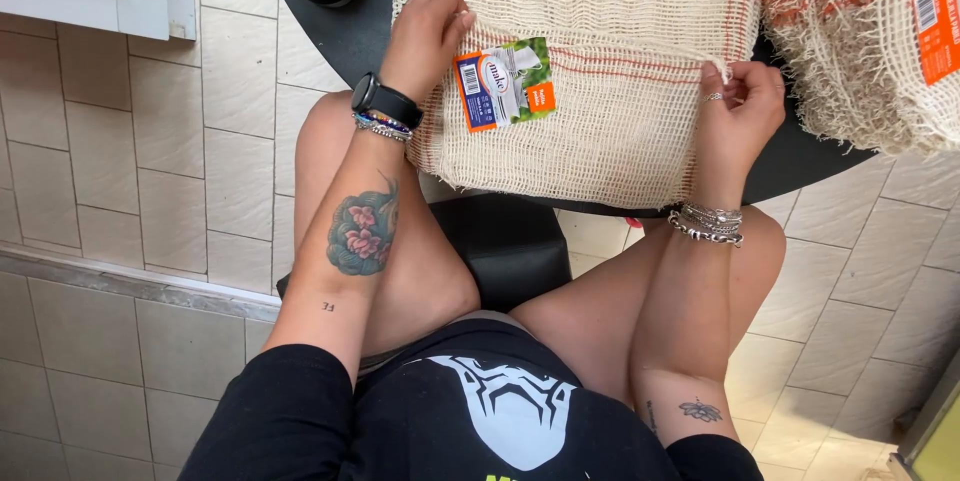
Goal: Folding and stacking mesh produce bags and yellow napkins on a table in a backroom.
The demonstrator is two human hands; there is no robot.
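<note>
The table [800, 166] at 12 o'clock carries the cloth [600, 91], spread flat so you can work its near edge; a second cloth [860, 41] waits at 2 o'clock. Your left hand [428, 36] rests on the cloth, fingers curled, holding it down. Your right hand [740, 106] pinches the edge at 3 o'clock. The label [505, 83] lies between them.

Cream open-weave cloth [600, 71] with red stripes, orange-blue-green label [506, 83] at its 9 o'clock; second cream cloth [860, 51] at 3 o'clock, orange tag [938, 13]; black table [350, 31]; beige tiled floor [130, 191].
</note>
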